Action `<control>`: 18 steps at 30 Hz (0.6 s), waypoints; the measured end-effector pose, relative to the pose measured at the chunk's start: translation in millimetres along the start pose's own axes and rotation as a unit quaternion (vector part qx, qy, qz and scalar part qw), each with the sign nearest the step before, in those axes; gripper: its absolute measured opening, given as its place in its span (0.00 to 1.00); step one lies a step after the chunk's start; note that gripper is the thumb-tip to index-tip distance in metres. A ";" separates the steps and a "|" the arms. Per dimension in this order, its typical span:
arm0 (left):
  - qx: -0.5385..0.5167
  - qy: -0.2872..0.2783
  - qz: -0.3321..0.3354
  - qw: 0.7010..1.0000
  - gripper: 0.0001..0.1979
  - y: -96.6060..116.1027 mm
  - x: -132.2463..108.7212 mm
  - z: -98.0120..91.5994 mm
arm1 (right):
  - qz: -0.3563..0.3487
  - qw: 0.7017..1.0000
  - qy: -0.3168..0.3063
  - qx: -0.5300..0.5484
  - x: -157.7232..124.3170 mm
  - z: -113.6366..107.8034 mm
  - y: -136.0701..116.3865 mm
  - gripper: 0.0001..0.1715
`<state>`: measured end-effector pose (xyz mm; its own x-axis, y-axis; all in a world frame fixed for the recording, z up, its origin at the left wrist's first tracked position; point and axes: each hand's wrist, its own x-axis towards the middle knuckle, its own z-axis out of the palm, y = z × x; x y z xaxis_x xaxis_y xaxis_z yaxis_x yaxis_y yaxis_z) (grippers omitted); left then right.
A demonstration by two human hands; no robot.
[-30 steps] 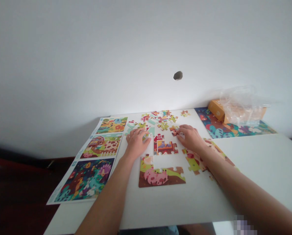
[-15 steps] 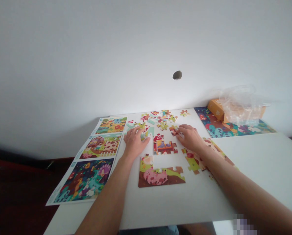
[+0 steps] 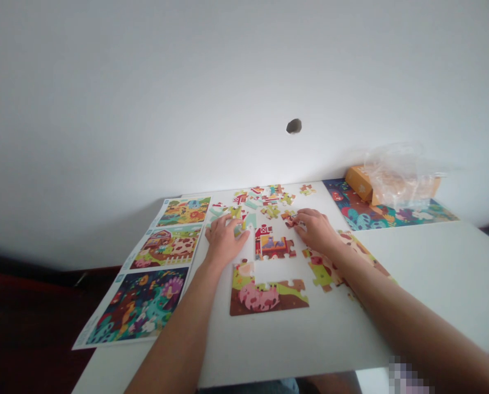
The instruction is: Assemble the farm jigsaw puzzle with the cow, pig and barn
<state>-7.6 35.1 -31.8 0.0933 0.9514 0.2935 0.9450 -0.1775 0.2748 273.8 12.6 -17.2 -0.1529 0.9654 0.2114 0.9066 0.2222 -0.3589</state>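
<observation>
Two bare hands at work on a farm jigsaw on a white table [image 3: 425, 273]: we see the left hand [image 3: 223, 239] lying palm down at nine o'clock from the barn section [image 3: 274, 247], fingers stretched flat over a few teal and green loose pieces [image 3: 269, 198], closed around nothing that we can make out. The right hand [image 3: 317, 230], at two o'clock from the barn section, has its fingers curled, their tips on a small red piece [image 3: 290, 219] lying on the tabletop just above that section; whether the piece is pinched or only pressed we cannot tell. The rest of the loose pieces are scattered at twelve o'clock, toward the wall. A pig section [image 3: 267, 294] sits at six o'clock, and another joined stretch [image 3: 325, 269] lies partly under the right forearm at four o'clock. A reference sheet [image 3: 154, 273] of three pictures lies at eight o'clock; a finished puzzle [image 3: 365, 212], an orange box [image 3: 358, 183] and a plastic bag [image 3: 398, 172] occupy the two o'clock corner.
</observation>
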 end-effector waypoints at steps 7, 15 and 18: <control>0.002 0.009 0.011 1.000 0.16 -1.7 -0.3 1.7 | 0.010 1.000 -0.006 0.000 -0.9 -1.4 -2.2 0.11; -0.008 0.018 0.018 1.000 0.15 -4.3 0.7 4.0 | 0.007 1.000 -0.012 -0.007 1.4 -0.2 -0.9 0.11; -0.007 0.018 0.018 1.000 0.15 -5.0 1.2 4.8 | 0.010 1.000 -0.015 -0.009 1.2 0.4 -0.2 0.11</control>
<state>-10.7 38.4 -37.2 0.1167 0.9348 0.3355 0.9364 -0.2161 0.2764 273.3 13.7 -17.2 -0.1462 0.9732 0.1773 0.9161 0.2009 -0.3470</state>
